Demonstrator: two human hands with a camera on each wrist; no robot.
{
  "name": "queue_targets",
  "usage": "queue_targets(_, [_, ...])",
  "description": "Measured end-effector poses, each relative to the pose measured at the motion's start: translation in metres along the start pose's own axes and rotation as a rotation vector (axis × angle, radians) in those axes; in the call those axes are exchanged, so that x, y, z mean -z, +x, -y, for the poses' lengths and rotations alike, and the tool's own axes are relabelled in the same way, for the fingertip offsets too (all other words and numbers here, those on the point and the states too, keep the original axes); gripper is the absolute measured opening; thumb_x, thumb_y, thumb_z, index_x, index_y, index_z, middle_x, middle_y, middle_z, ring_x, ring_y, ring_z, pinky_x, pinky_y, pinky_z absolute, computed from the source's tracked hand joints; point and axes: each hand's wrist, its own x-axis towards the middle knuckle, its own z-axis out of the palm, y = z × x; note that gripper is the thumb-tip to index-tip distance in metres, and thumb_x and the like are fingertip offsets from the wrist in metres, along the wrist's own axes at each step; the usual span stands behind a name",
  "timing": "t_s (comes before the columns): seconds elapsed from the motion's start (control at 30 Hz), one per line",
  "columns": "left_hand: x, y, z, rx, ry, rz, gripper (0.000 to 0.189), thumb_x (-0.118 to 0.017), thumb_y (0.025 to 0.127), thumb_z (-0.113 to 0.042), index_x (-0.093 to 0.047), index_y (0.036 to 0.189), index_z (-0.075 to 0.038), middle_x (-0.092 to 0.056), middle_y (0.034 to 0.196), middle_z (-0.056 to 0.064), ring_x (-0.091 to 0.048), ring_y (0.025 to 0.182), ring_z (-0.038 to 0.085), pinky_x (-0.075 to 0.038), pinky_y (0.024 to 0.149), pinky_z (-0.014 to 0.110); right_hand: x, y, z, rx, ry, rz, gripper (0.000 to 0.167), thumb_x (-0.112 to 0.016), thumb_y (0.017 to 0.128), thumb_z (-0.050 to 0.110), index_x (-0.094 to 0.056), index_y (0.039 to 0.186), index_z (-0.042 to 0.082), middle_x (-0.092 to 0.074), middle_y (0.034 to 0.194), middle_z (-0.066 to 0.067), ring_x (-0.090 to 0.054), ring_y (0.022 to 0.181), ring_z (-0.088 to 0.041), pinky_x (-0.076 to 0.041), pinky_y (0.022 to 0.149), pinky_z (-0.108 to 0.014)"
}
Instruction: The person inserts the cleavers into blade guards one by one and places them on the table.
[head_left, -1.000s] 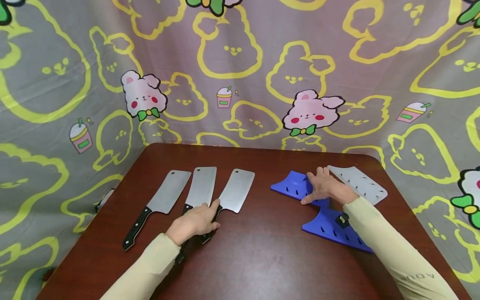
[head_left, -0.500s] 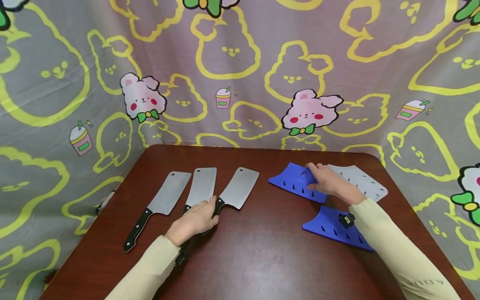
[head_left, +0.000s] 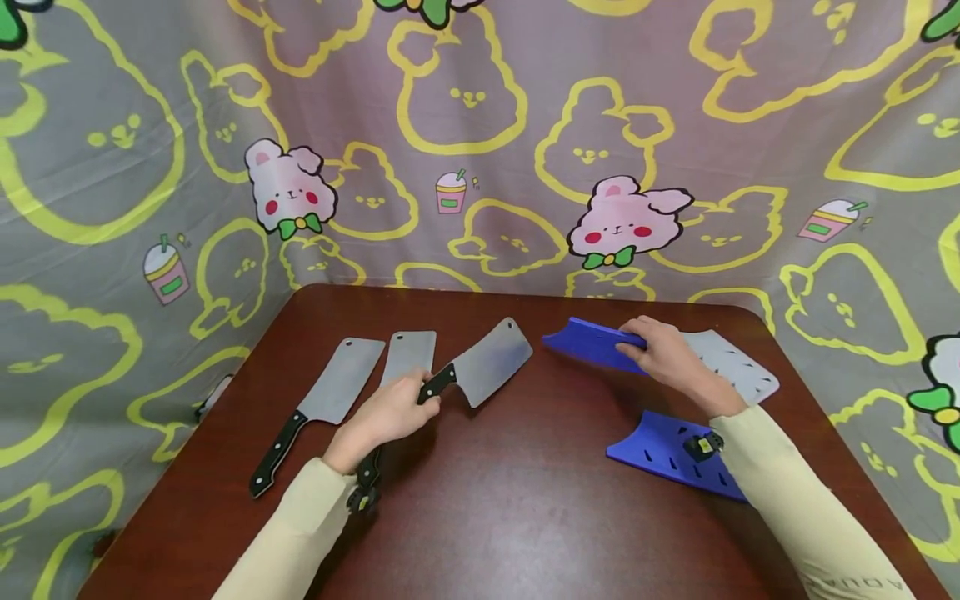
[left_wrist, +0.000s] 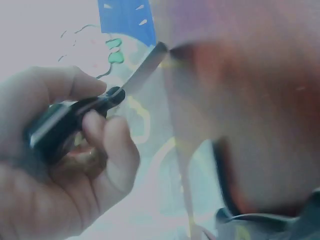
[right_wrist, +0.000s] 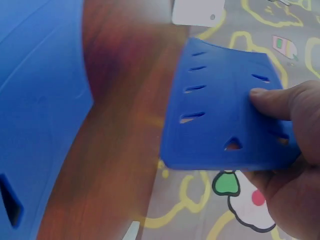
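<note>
My left hand (head_left: 393, 410) grips a cleaver (head_left: 493, 364) by its black riveted handle, with the blade tilted up and pointing to the back right. In the left wrist view the fingers curl round the handle (left_wrist: 55, 127) and the blade (left_wrist: 145, 72) shows almost edge-on. My right hand (head_left: 672, 360) holds a blue slotted blade guard (head_left: 591, 343), which is tipped up at the far right of the table. The right wrist view has the thumb (right_wrist: 272, 102) on the guard's face and the other fingers behind it.
Two more cleavers lie to the left: one outermost (head_left: 345, 379), one (head_left: 408, 354) partly hidden under my left hand. Another blue guard (head_left: 660, 458) lies beneath my right forearm. A white guard (head_left: 731, 367) rests at the back right of the brown table (head_left: 510, 517). Patterned curtain surrounds the back.
The cleaver in my left hand has come up off the table and swung rightward. My right hand has closed on the blue guard, lifted it and tipped it up.
</note>
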Motion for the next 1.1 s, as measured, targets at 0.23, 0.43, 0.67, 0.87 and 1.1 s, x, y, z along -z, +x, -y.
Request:
queue_targets(0.23, [0.018, 0.003, -0.001, 0.002, -0.168, 0.067, 0.039, -0.053, 0.099, -0.024, -0.046, 0.134, -0.009, -0.058, 0.062, 0.001, -0.052, 0.046, 0.014, -0.041, 0.044, 0.027, 0.016, -0.002, 0.009, -0.081, 0.041, -0.121, 0.024, -0.074, 0.088, 0.019, -0.069, 0.109, 0.006, -0.073, 0.096, -0.010, -0.066, 0.075, -0.022, -0.053, 0.069, -0.040])
queue_targets(0.43, [0.042, 0.008, -0.003, -0.089, -0.256, 0.009, 0.029, -0.051, 0.102, -0.026, -0.055, 0.125, -0.008, -0.061, 0.069, 0.004, -0.042, 0.042, 0.012, -0.036, 0.043, 0.027, 0.028, -0.005, 0.019, -0.208, 0.127, -0.253, 0.024, -0.073, 0.089, 0.026, -0.071, 0.110, 0.014, -0.074, 0.099, -0.010, -0.058, 0.079, -0.007, -0.043, 0.068, -0.020])
queue_targets(0.67, [0.069, 0.004, -0.011, -0.144, -0.339, -0.044, 0.028, -0.054, 0.101, -0.031, -0.061, 0.121, -0.013, -0.069, 0.079, 0.009, -0.045, 0.042, 0.016, -0.039, 0.043, 0.029, 0.048, -0.009, 0.027, -0.313, 0.278, -0.368, 0.027, -0.073, 0.089, 0.025, -0.070, 0.112, 0.012, -0.069, 0.103, 0.004, -0.051, 0.086, 0.009, -0.039, 0.073, -0.014])
queue_targets(0.87, [0.081, -0.005, -0.013, -0.186, -0.421, -0.029, 0.028, -0.057, 0.099, -0.038, -0.062, 0.119, -0.020, -0.069, 0.080, 0.005, -0.046, 0.044, 0.021, -0.042, 0.043, 0.032, 0.068, -0.012, 0.035, -0.358, 0.480, -0.448, 0.028, -0.070, 0.091, 0.020, -0.068, 0.115, 0.005, -0.063, 0.098, 0.021, -0.060, 0.076, 0.000, -0.047, 0.064, -0.012])
queue_targets(1.1, [0.088, -0.007, -0.011, -0.313, -0.541, -0.055, 0.025, -0.056, 0.101, -0.027, -0.062, 0.120, -0.012, -0.068, 0.076, 0.008, -0.043, 0.042, 0.027, -0.039, 0.041, 0.032, 0.083, -0.018, 0.048, -0.281, 0.990, -0.610, 0.020, -0.066, 0.090, 0.001, -0.068, 0.110, -0.005, -0.068, 0.090, -0.002, -0.069, 0.061, -0.007, -0.054, 0.053, -0.020])
